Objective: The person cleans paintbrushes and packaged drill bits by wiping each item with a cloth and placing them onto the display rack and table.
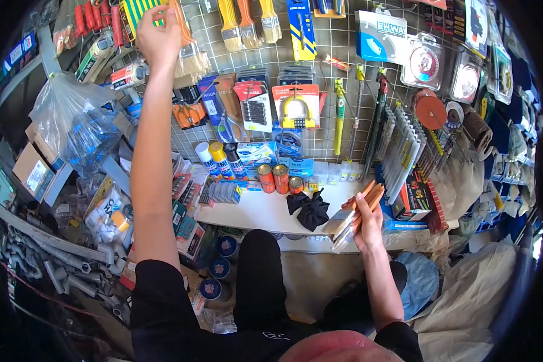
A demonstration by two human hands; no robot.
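My left hand [160, 37] is raised to the wire rack at the upper left, its fingers curved and partly apart. It is beside hanging paintbrushes [190, 51] with orange-brown handles and in front of a yellow-and-green striped pack [140, 18]. Whether its fingertips touch a brush handle, I cannot tell. Low on the right, my right hand [368, 223] is closed around a bunch of paintbrushes [349, 218], wooden handles up and wrapped bristles pointing down-left. A black cloth bundle [311, 209] lies on the white shelf [253, 218] to the left of that hand.
More paintbrushes [246, 24] hang at the top of the wire rack. Spray cans [219, 160] and small orange-red tins [280, 179] stand on the shelf. A yellow lock [297, 111] hangs in its pack. Grey pipe fittings [60, 265] fill the left side, plastic sheeting [470, 295] the right.
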